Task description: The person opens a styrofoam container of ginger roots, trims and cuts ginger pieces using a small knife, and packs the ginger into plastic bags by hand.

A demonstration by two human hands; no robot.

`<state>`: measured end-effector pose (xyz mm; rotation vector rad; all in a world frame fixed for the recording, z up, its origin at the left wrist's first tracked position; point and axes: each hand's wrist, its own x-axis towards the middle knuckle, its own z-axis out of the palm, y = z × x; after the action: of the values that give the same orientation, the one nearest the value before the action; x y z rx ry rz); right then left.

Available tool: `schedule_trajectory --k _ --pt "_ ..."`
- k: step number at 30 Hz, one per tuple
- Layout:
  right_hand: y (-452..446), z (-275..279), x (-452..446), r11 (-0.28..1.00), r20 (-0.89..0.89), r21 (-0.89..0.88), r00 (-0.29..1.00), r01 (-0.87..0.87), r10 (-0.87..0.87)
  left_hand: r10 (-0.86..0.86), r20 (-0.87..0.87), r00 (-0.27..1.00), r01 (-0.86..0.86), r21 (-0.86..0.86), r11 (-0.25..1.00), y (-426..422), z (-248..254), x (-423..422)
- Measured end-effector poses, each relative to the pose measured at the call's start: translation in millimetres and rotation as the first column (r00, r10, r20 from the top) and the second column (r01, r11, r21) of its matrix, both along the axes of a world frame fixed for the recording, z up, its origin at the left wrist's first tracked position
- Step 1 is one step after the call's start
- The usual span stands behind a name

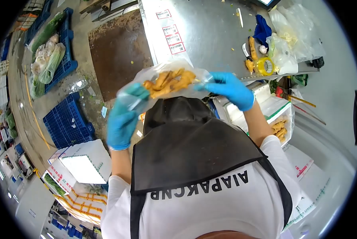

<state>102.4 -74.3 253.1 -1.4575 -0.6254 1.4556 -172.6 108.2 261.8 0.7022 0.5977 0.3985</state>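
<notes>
A clear plastic bag (146, 74) with several pieces of ginger (171, 82) inside is held up between my hands, just above the dark apron. My left hand (127, 113), in a blue glove, has its fingers at one end of the bag, partly behind or inside the film. At the bag's other end, my right hand (231, 90), also gloved in blue, pinches the plastic. On the metal table (210, 36) beyond the bag are printed labels (173, 38), a yellow tape roll (265, 66), loose ginger (249, 66) and a knife (246, 51).
Plastic bags (296, 32) and a blue cloth (262, 30) lie at the table's right. Below its edge, a white foam box (286, 115) holds more ginger. Blue pallets (67, 123) stand on the floor at left, near white boxes (86, 161).
</notes>
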Motion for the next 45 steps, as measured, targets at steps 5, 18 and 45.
schedule_trajectory --k 5,18,45 --pt "2.5 -25.5 -37.1 0.973 -0.296 -0.038 0.928 0.226 -0.227 -0.182 -0.15 0.972 0.205 0.155 0.966 -45.7 -61.9 52.4" --pt "19.3 -41.1 -48.2 0.996 0.868 0.006 0.493 0.091 -0.051 -0.54 0.04 0.841 0.538 0.041 0.842 -37.5 -100.6 114.5" --pt "-2.8 -104.0 -16.4 0.936 -0.601 -0.224 0.718 0.271 -0.352 -0.426 -0.295 0.856 0.513 0.595 0.619 -53.5 -150.0 120.6"
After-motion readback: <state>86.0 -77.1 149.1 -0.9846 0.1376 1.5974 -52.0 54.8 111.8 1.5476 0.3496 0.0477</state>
